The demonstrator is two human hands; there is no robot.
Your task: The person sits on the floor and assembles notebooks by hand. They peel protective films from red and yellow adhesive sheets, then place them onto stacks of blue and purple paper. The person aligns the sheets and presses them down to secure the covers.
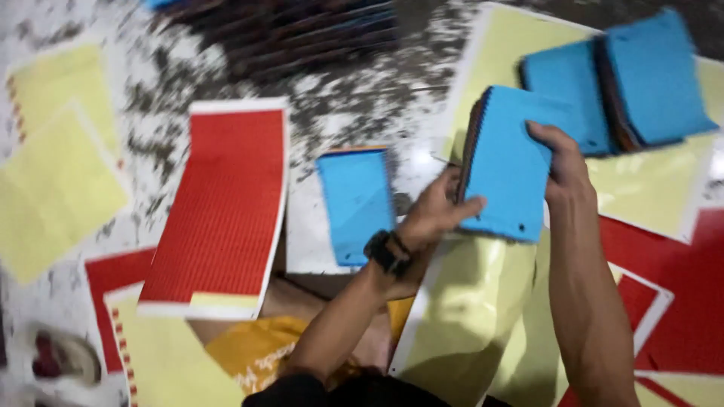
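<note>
Blur softens everything; dark pile (302, 34) at top unreadable. Left hand (434, 215) and right hand (562, 162) grip blue-covered stack (509, 169) from both sides, above yellow sheet (467, 301). Speckled floor (354, 98) carries red sheet (222, 207) and 1 loose blue pad (356, 203).

A speckled white-and-grey stone floor (362, 98) fills the view, glossy where light glares off it near the middle. Yellow sheets (53, 181) and red sheets (222, 203) lie scattered across it, and a dark stack (302, 34) sits blurred at the top.
</note>
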